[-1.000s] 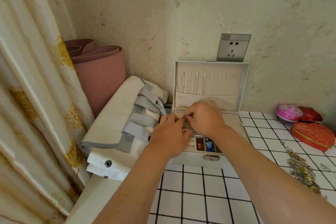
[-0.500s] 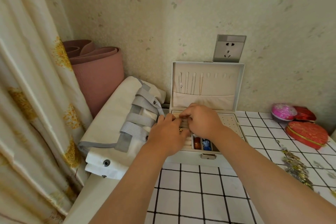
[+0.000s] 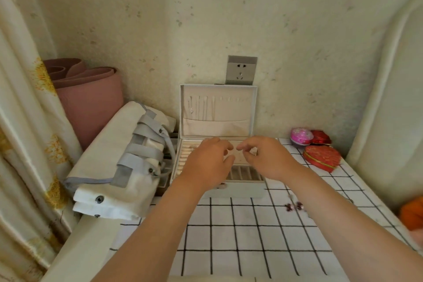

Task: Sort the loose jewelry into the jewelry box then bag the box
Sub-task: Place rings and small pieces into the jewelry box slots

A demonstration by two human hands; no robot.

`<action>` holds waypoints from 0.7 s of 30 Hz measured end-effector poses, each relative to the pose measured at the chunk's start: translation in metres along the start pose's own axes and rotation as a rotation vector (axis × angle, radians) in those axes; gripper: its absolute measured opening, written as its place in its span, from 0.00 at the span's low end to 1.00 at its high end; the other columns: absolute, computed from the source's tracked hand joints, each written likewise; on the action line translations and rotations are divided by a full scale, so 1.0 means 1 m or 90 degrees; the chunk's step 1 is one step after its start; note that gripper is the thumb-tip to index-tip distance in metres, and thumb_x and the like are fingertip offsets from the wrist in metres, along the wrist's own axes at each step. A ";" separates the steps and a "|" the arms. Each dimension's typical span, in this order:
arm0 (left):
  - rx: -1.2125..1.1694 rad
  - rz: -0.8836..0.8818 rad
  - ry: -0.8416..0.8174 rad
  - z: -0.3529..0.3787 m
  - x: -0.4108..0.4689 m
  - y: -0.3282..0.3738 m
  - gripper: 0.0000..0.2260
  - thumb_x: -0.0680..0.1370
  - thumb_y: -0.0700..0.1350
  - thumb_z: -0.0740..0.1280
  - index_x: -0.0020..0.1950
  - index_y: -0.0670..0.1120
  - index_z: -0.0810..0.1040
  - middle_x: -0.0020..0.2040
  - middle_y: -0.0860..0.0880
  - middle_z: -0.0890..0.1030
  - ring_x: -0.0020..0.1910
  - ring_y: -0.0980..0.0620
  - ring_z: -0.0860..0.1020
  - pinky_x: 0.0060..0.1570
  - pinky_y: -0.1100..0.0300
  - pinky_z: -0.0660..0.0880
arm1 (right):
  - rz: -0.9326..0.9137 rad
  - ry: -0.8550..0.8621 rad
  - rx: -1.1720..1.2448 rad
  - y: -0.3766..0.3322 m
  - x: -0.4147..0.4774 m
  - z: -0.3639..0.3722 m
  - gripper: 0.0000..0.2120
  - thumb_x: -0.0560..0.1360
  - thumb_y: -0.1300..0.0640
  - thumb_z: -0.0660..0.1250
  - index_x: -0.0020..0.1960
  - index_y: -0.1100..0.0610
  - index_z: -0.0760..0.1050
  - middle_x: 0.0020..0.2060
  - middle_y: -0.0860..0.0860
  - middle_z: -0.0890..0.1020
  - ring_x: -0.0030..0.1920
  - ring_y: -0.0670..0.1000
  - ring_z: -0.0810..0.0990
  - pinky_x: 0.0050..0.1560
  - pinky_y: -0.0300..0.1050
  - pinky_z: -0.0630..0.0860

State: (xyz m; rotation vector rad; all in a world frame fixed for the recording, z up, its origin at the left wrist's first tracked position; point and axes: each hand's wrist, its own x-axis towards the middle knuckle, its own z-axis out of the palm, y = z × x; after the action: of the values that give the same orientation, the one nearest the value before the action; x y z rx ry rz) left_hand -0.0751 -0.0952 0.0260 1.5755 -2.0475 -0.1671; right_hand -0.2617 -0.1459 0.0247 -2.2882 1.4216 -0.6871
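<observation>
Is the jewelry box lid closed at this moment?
No, the jewelry box stands open, its lid upright against the wall while the left hand and right hand hover over the tray.

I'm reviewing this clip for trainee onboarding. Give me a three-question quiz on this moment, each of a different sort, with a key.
1. True or false: the jewelry box lid is shut.
2. Multiple choice: the folded white bag lies (A) left of the box, (B) right of it, (C) inside it.
3. Short answer: where are the left hand and right hand?

Key
1. False; the lid stands open against the wall.
2. A.
3. Both over the open box tray, fingertips near each other. Whether they pinch anything cannot be told.
</observation>
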 end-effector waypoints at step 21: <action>0.058 0.141 -0.240 0.109 -0.014 0.105 0.12 0.79 0.48 0.64 0.62 0.51 0.80 0.53 0.49 0.78 0.56 0.49 0.75 0.53 0.56 0.74 | 0.088 -0.119 -0.198 0.088 -0.124 -0.042 0.11 0.76 0.53 0.69 0.57 0.44 0.82 0.49 0.43 0.80 0.47 0.45 0.76 0.40 0.38 0.67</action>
State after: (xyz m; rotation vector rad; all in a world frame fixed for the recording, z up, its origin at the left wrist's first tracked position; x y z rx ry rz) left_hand -0.2162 -0.0740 -0.0274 1.4390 -2.5359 -0.3118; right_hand -0.3963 -0.0736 -0.0146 -2.3743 1.6711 -0.2161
